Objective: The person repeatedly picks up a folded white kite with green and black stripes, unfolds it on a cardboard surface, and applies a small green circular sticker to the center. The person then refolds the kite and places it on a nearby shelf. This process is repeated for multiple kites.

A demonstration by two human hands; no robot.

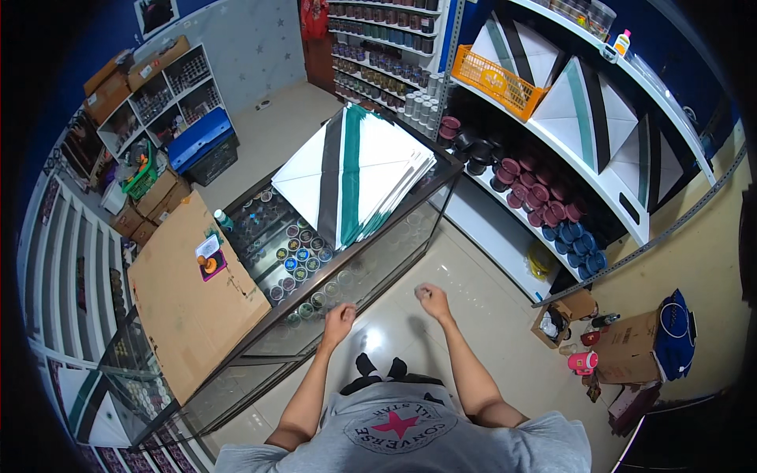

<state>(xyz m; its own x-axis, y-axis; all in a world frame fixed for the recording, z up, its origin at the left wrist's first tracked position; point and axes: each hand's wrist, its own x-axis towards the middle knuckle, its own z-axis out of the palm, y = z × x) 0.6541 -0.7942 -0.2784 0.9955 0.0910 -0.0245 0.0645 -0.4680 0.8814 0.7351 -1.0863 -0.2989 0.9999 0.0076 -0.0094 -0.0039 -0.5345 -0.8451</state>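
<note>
Both my hands are held out in front of me over the tiled floor. My left hand [340, 316] is curled closed near the front edge of the glass display counter [378, 277], with nothing seen in it. Farther right, my right hand [431, 300] is also curled, its fingers a little blurred, and it touches nothing. On the counter top lies a stack of white paper sheets [303, 175], each with a black and a green stripe. Round lidded jars [302, 255] show through the glass beside the stack. Left of them, a large cardboard sheet [169, 292] covers the counter.
On the cardboard sit a purple ink pad [213, 266] and a stamp with an orange handle [206, 263]; a small bottle [223, 219] stands behind. White shelving [579, 185] at right carries striped sheets, an orange basket [497, 83] and stacked cups. Cardboard boxes [627, 347] stand lower right.
</note>
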